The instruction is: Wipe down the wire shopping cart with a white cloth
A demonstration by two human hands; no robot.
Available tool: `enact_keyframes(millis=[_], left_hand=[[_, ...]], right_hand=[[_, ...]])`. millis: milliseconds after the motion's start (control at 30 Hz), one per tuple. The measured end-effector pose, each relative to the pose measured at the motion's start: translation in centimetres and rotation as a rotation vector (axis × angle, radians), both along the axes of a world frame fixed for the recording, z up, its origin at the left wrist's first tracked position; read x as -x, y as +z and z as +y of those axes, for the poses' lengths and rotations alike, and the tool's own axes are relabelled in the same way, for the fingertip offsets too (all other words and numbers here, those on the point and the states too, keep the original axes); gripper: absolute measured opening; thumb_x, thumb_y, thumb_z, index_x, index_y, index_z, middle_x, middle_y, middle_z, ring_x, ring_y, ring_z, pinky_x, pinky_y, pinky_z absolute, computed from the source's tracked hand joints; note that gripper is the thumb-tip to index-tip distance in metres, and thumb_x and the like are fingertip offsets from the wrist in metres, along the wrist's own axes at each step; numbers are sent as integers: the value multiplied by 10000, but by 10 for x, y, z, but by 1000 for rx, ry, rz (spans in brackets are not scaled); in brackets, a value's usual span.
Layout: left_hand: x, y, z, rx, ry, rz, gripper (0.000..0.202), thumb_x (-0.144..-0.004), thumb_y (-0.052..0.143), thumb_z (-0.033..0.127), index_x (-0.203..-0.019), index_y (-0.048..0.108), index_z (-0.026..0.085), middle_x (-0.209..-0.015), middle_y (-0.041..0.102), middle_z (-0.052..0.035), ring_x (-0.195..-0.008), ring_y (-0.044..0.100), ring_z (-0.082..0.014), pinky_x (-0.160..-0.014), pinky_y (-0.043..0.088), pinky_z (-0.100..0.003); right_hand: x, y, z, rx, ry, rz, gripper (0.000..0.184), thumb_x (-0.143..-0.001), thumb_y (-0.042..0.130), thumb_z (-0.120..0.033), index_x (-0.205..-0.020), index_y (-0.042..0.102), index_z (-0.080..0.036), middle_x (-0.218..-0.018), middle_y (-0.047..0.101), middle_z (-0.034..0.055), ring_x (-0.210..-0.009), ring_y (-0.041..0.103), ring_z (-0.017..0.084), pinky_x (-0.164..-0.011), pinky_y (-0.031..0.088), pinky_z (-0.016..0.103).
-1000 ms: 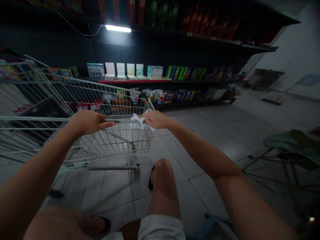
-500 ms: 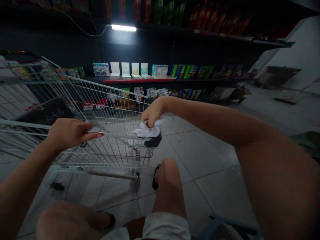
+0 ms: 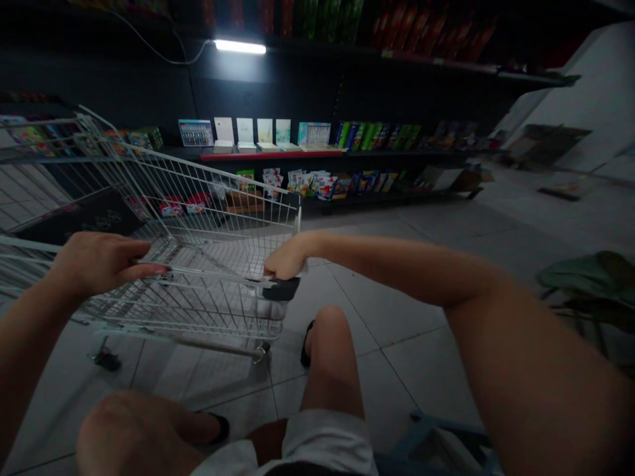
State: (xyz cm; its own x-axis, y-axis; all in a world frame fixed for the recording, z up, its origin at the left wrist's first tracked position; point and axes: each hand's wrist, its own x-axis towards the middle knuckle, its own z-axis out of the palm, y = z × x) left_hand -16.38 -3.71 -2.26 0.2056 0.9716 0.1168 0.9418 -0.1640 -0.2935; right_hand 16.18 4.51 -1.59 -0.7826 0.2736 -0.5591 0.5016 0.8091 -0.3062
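A wire shopping cart [image 3: 213, 297] stands before me, with a dark plastic piece [image 3: 281, 289] on its near corner. My left hand [image 3: 102, 264] is closed around the near top rail, thumb along it. Over the corner reaches my right hand [image 3: 286, 258], bent down at the wrist, its fingertips hidden behind the rim and the dark piece. A white cloth [image 3: 272, 309] shows bunched through the wires just below that hand, and a scrap of white shows beside the wrist. The grip on the cloth is mostly hidden.
Shelves with boxed goods [image 3: 315, 134], cans [image 3: 370, 135] and snack bags [image 3: 317, 185] run behind the cart, under a lit tube lamp [image 3: 241, 47]. My knees are close below the cart. A blue-grey frame [image 3: 436, 439] stands at lower right, with green fabric [image 3: 590, 281] farther right.
My right hand has moved down and slightly left, taking the white cloth from the top of the corner to below the rim. My left hand appears farther left along the rail.
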Motion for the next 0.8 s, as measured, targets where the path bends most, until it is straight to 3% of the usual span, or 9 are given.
enact_keyframes(millis=[100, 200, 300, 367, 433, 533, 633, 733, 800], left_hand=[[5, 3, 4, 26, 7, 107, 902, -734, -29, 907, -687, 550, 217, -788, 681, -73, -766, 606, -204, -597, 234, -279], [16, 9, 10, 90, 59, 132, 866, -756, 41, 898, -716, 568, 212, -777, 683, -60, -743, 607, -191, -591, 247, -270], [10, 16, 15, 112, 125, 35, 868, -754, 120, 907, -815, 619, 200, -793, 712, -52, -750, 624, -187, -612, 306, -259], [-17, 17, 14, 131, 46, -158, 926, -755, 140, 908, -1026, 648, 184, -915, 754, -65, -811, 658, -195, -673, 389, -260], [-60, 12, 8, 188, -196, -337, 956, -763, 199, 906, -1231, 606, 178, -1082, 753, -95, -911, 683, -210, -779, 457, -277], [-124, -4, -3, 219, -456, -212, 920, -746, 305, 916, -1187, 669, 196, -1075, 751, -137, -979, 695, -281, -766, 472, -331], [-154, -17, -5, 175, -383, -12, 876, -820, 179, 866, -921, 726, 188, -831, 755, -145, -789, 709, -287, -617, 419, -333], [-150, -20, 7, 134, -334, 95, 871, -849, 108, 828, -851, 712, 200, -760, 746, -128, -711, 695, -261, -558, 355, -310], [-143, -20, 20, 111, -319, 125, 884, -850, 84, 824, -868, 713, 202, -765, 749, -129, -716, 695, -261, -555, 340, -306]], right_hand=[[-13, -15, -2, 35, -104, 283, 188, -710, 535, -8, -759, 686, -110, -615, 564, -46, -585, 474, 58, -595, 393, 198], [-48, -26, -5, -6, -448, 775, 329, -766, 425, -71, -957, 687, -125, -788, 637, 12, -672, 548, 94, -638, 452, 219], [-76, -55, -23, -203, -803, 1290, 442, -819, 302, -116, -1074, 659, -165, -991, 673, 85, -829, 617, 160, -713, 513, 289], [-73, -90, -43, -361, -895, 1489, 411, -863, 326, -192, -1119, 648, -197, -1085, 681, 106, -948, 635, 203, -815, 533, 357], [-51, -128, -60, -479, -843, 1508, 338, -878, 431, -277, -1128, 655, -235, -1133, 692, 101, -1055, 631, 240, -954, 506, 430], [-4, -167, -64, -571, -789, 1383, 256, -866, 528, -304, -1060, 690, -265, -1102, 714, 89, -1124, 615, 272, -1071, 432, 486], [28, -168, -36, -595, -966, 1383, 278, -916, 447, -273, -1062, 676, -215, -1092, 701, 120, -1115, 621, 246, -1060, 450, 427], [36, -146, -3, -557, -1112, 1483, 363, -963, 340, -269, -1185, 612, -177, -1196, 659, 137, -1156, 607, 205, -1042, 465, 368], [31, -136, 6, -525, -1113, 1529, 348, -959, 364, -289, -1182, 606, -177, -1202, 658, 131, -1162, 603, 199, -1030, 470, 360]])
